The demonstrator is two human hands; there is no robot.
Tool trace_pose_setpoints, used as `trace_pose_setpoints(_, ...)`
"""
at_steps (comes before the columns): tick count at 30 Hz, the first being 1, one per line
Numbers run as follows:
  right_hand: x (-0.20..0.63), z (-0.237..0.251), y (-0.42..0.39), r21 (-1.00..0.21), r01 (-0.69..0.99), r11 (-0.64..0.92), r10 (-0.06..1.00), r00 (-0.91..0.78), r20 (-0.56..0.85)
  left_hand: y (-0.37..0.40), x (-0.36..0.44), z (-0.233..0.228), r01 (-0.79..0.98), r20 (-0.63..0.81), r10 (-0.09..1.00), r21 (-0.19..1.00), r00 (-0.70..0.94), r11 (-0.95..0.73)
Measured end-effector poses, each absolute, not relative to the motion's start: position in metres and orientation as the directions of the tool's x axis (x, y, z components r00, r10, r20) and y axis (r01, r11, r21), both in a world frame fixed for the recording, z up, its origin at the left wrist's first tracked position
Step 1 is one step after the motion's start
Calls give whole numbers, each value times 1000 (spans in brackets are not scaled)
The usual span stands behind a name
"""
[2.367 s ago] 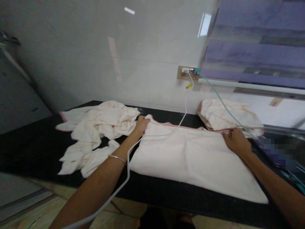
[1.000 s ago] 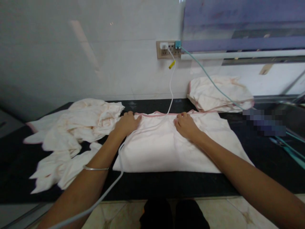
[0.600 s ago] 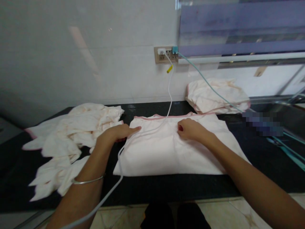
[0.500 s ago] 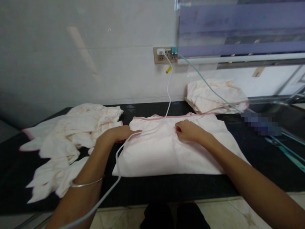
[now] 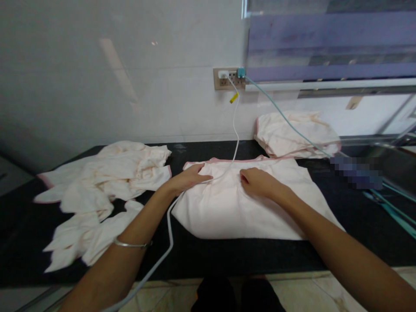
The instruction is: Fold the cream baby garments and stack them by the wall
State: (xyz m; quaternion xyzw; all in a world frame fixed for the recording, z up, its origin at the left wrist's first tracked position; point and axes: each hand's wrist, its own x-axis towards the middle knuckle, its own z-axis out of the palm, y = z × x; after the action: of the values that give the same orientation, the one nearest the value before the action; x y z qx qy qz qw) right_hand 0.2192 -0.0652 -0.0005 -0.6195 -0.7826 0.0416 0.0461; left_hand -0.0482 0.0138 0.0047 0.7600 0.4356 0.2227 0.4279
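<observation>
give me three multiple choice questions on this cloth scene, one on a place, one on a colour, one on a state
1. Where is the crumpled cloth pile?
A. left of the spread cloth
B. on the floor
C. hung on the wall

2. What colour is the spread cloth trim?
A. green
B. pink
C. black

3. How are the left hand and right hand?
A. lifted clear
B. gripping the white cable
C. resting on the spread cloth

Answers: 1 A, it lies on the black counter at the left; 2 B, a pink edge runs along the far side; 3 C, both lie flat on it.

Bare counter [image 5: 227, 255] lies open along the near edge. A white cable [image 5: 234, 130] (hanging from the wall socket [image 5: 227, 79]) crosses the middle, and crumpled cloths [image 5: 100, 190] crowd the left.
</observation>
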Motion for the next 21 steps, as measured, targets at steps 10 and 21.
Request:
trace_pose_setpoints(10, 197, -2, -64, -457, 806, 376, 921, -273, 277, -13, -11, -3, 2, -53, 712, 997, 700, 72)
trace_pose_setpoints(21, 204, -22, -37, -977, 147, 155, 976, -178, 128, -25, 0, -7, 33, 88, 444, 966, 892, -257)
